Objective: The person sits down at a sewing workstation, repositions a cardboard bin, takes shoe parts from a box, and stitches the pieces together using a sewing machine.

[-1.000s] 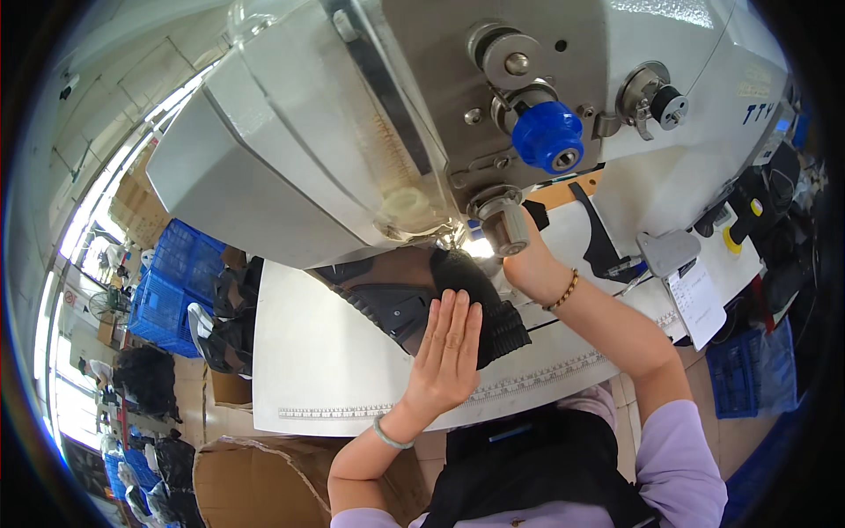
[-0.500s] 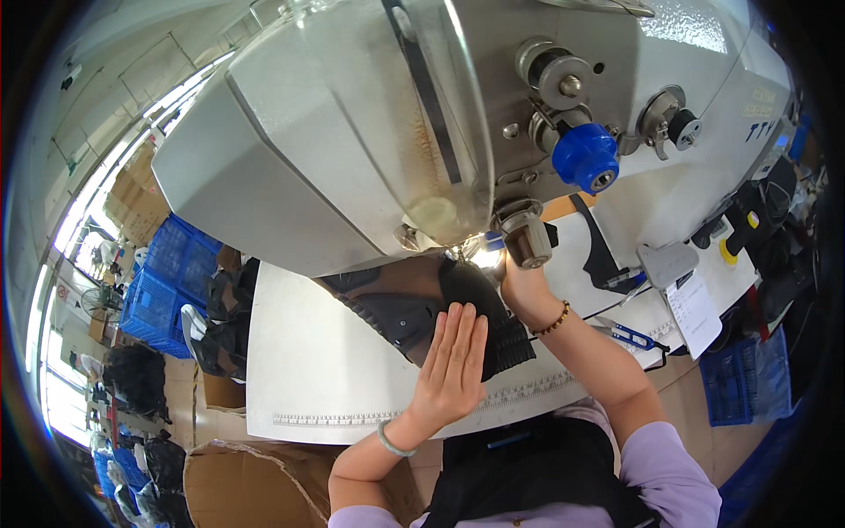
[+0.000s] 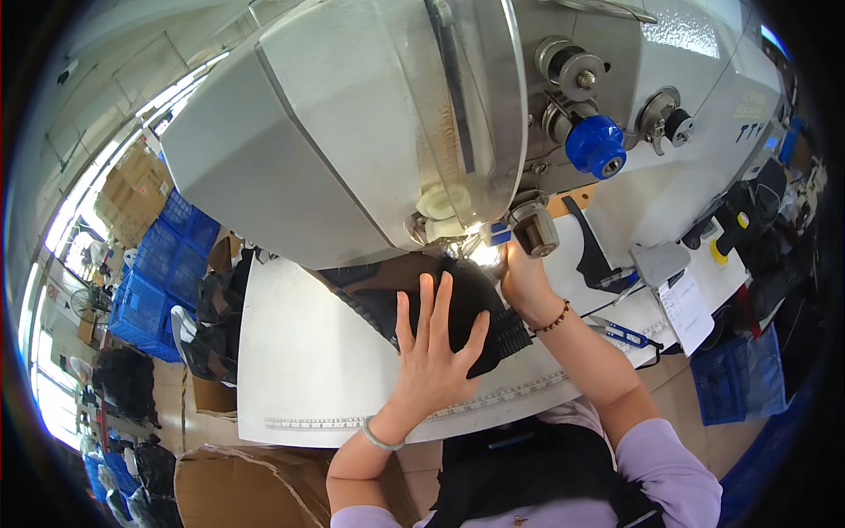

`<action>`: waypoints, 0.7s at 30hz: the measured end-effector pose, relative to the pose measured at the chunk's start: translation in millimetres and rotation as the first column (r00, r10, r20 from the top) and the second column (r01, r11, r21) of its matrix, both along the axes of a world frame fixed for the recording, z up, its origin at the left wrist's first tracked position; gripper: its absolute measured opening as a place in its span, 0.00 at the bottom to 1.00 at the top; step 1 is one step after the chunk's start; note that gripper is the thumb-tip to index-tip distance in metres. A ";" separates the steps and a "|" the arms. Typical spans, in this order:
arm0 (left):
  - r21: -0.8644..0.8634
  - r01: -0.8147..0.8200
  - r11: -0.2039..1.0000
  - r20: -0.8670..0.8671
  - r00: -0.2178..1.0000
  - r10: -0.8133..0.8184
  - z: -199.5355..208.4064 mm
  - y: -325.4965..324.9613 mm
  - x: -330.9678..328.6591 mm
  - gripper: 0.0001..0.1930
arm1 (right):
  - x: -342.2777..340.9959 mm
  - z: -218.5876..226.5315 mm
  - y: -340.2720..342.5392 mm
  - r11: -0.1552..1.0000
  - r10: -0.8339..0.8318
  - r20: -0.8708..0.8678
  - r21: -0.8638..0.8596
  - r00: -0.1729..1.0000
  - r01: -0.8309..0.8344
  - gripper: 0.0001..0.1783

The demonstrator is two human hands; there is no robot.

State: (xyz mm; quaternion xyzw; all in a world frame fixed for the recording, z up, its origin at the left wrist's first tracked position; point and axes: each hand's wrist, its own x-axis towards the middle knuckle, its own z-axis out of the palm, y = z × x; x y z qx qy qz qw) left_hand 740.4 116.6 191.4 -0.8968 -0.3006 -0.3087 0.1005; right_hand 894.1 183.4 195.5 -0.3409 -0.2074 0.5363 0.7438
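A small white lamp [image 3: 486, 254] is glaring under the glossy grey sewing machine [image 3: 343, 123]; tall blown-out windows [image 3: 60, 405] are curving at left.

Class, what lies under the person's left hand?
Under the left hand is a dark piece of material, with white table showing past its edge. The patch directly beneath the hand is covered and cannot be seen.

Head view: left hand [image 3: 436, 356] lies with fingers spread on a dark workpiece [image 3: 466, 297] over the white tabletop [image 3: 299, 352]. Right hand [image 3: 528, 286] is at the workpiece's right side, below the sewing machine [image 3: 352, 132]; fingertips partly hidden. Ruler scale [image 3: 352, 423] runs along the tabletop's near edge; paper sheet [image 3: 687, 312] overhangs that edge toward its right end. Cardboard box [image 3: 233, 493] sits below the near left corner.
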 end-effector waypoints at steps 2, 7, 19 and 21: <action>0.047 -0.004 0.999 0.018 1.000 0.003 -1.9 3.3 2.0 0.34 | 0.8 -1.2 -0.8 1.000 0.007 0.000 -0.004 1.000 -0.007 0.13; 0.103 -0.019 0.995 0.038 0.999 0.015 -1.0 8.6 -1.0 0.30 | -3.9 7.5 -4.1 0.998 -0.035 0.012 0.052 0.999 0.035 0.12; 0.236 0.033 0.971 0.063 0.997 -0.049 -1.1 11.5 -3.2 0.26 | -2.4 11.8 -11.2 0.999 -0.018 -0.001 0.042 1.000 0.018 0.12; 0.248 0.050 0.968 0.075 0.995 -0.070 -2.8 12.0 -4.6 0.26 | -3.9 12.2 -12.0 0.999 -0.038 -0.009 0.035 0.999 0.038 0.13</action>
